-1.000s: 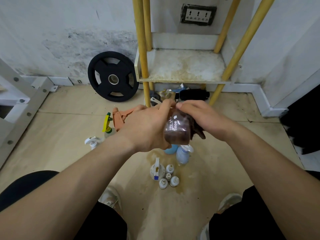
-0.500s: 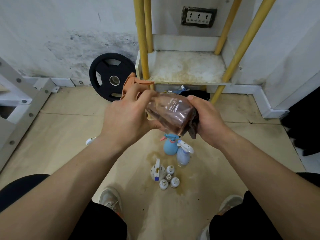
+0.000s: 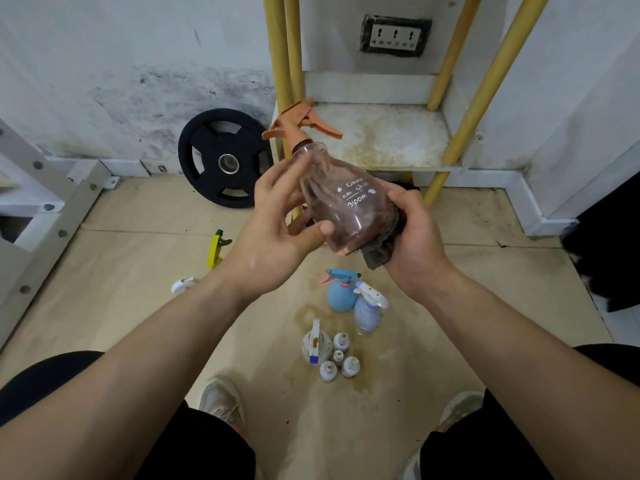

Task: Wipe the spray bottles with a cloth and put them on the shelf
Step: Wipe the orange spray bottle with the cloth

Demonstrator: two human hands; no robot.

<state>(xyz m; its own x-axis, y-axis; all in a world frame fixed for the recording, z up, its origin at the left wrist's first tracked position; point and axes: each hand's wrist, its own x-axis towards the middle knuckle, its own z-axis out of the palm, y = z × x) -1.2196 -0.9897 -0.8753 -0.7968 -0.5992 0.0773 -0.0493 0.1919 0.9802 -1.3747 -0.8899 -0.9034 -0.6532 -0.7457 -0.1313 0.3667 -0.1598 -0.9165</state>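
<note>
brown spray bottle [image 3: 349, 209] held before the shelf

the brown spray bottle is held in the air, tilted, with its orange trigger head up and to the left. it is in front of the lowest board of the shelf [image 3: 398, 136] and does not touch it. white lettering is seen on its near side. the bottle is gripped by the left hand [image 3: 273, 233]: the thumb is laid low on the near side, and the fingers, nearly straight, are spread along the far side up to the shoulder. a dark cloth [image 3: 379, 252] is pressed against the bottle's right side and base by the right hand [image 3: 415, 237], whose fingers are curled round the cloth. a corner of the cloth hangs below the palm.

on the floor beneath, a blue bottle [image 3: 339, 296] and a pale bottle [image 3: 367, 313] with a white head are stood close together. nearer the person, a cluster of small white bottles [image 3: 313, 344] is set on a stained patch. to the left, a yellow trigger sprayer [image 3: 216, 249] and a white spray head [image 3: 183, 284] are partly hidden by the left forearm. a black weight plate [image 3: 207, 161] is leaned against the wall left of the shelf's yellow posts. a wall socket [image 3: 394, 36] is seen above the board.
</note>
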